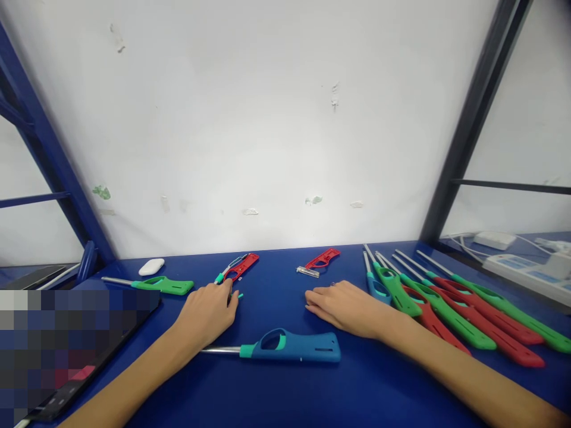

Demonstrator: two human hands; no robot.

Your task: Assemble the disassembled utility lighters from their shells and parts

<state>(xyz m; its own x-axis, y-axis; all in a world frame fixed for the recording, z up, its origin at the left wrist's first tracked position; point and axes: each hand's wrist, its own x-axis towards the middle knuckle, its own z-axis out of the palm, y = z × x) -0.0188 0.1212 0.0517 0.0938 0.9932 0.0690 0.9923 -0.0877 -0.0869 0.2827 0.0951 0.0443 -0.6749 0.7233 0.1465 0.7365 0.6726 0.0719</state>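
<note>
My left hand (209,312) rests at the left of centre, fingertips at the near end of an opened red lighter part (243,268); a small teal piece (241,295) shows beside its fingers. What those fingers hold, if anything, is hidden. My right hand (341,306) lies on the blue table (250,398), its fingers pressed together and pointing left. Between and below the hands is a blue lighter (307,347), its metal tube pointing left under my left wrist. Beyond my right hand lie a red handle shell (325,259) and a clear piece (308,272).
Several green, red and blue lighters (464,309) fan out on the right, near a white power strip (526,276). At the left are a green lighter (165,285), a white case (152,267) and a dark-edged device (66,398). A wall (267,119) stands behind.
</note>
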